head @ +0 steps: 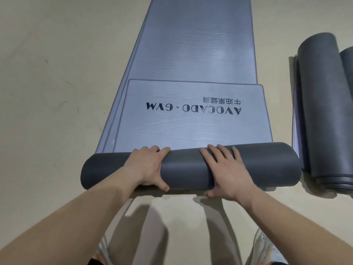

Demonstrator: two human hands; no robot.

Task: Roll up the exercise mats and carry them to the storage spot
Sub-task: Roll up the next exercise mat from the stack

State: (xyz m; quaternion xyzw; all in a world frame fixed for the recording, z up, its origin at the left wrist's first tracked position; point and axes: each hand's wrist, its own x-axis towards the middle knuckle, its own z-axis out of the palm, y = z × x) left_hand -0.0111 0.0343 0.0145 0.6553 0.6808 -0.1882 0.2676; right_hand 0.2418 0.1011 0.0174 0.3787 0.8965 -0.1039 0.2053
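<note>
A grey exercise mat lies on the floor, its near part wound into a dark roll lying across the view. My left hand grips the roll left of centre, fingers over the top and thumb at its near side. My right hand grips it right of centre in the same way. The last unrolled piece of this mat, printed "AVOCADO · GYM", lies flat just beyond the roll. Under it a second flat grey mat stretches far ahead.
Two rolled dark mats lie lengthwise on flat mats at the right edge, close to the roll's right end. Beige floor surrounds everything. My shoes show at the bottom.
</note>
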